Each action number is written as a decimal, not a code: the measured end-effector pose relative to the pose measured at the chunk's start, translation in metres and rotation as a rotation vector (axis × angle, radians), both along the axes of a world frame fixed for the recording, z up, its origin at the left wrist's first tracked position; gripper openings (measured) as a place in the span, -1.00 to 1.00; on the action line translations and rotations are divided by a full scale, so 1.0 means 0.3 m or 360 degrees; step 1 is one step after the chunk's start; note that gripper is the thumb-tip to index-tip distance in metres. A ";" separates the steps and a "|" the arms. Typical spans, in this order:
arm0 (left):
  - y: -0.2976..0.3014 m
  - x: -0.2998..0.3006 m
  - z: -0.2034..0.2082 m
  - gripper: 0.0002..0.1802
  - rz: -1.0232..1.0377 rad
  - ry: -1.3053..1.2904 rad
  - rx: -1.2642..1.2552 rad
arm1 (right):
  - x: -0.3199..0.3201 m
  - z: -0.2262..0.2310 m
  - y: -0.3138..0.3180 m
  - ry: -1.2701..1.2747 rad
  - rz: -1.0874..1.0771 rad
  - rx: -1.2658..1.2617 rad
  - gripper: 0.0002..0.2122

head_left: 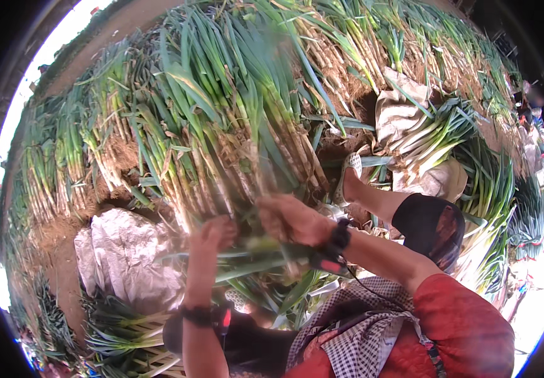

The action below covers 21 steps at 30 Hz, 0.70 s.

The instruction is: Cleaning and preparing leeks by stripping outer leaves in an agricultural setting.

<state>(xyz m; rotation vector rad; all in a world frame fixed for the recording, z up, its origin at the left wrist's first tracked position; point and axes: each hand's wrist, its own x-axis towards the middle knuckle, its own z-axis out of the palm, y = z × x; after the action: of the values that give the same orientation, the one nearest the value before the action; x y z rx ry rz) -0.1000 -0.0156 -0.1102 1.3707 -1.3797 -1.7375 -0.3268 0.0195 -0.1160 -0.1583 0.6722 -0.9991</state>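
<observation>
Both hands are together in front of me, at the root ends of a big bundle of leeks (234, 120) with long green leaves and pale stalks. My right hand (296, 218) is closed round a leek stalk, blurred by motion; green leaf shows just below it. Left of it, my left hand (214, 234) is curled with its fingers bent in. Its grip is smeared, and what it holds, if anything, cannot be made out. Loose green leek leaves (253, 264) lie below the hands, across my lap.
A pale woven sack (132, 258) lies at the left; another sack (404, 113) lies at the right under peeled leeks (435, 138). More leeks (127, 337) lie at the lower left. My foot in a light shoe (349, 176) rests among the leeks. Soil (61, 277) shows at the left.
</observation>
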 end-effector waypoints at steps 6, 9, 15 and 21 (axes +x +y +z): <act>-0.036 -0.018 -0.047 -0.24 -0.0057 0.0712 -0.0184 | 0.046 0.319 0.318 0.0194 0.0860 -0.0565 -0.77; 0.016 -0.075 0.022 -0.20 0.0187 0.0526 0.0388 | 0.062 0.350 0.426 0.0335 0.1310 -0.0755 -0.72; 0.031 0.020 0.105 -0.58 0.0436 0.0563 0.0269 | 0.074 0.394 0.429 0.0703 0.1702 -0.1352 -0.74; 0.068 0.199 0.226 -0.49 0.0611 0.1302 -0.0337 | 0.077 0.155 0.432 0.1478 0.1443 -0.1275 -0.76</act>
<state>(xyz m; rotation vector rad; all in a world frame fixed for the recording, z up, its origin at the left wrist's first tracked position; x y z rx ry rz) -0.0405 0.0047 -0.0425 0.6179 -0.7491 -1.5569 -0.3036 0.1489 -0.0694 -1.5564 0.8550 -0.1958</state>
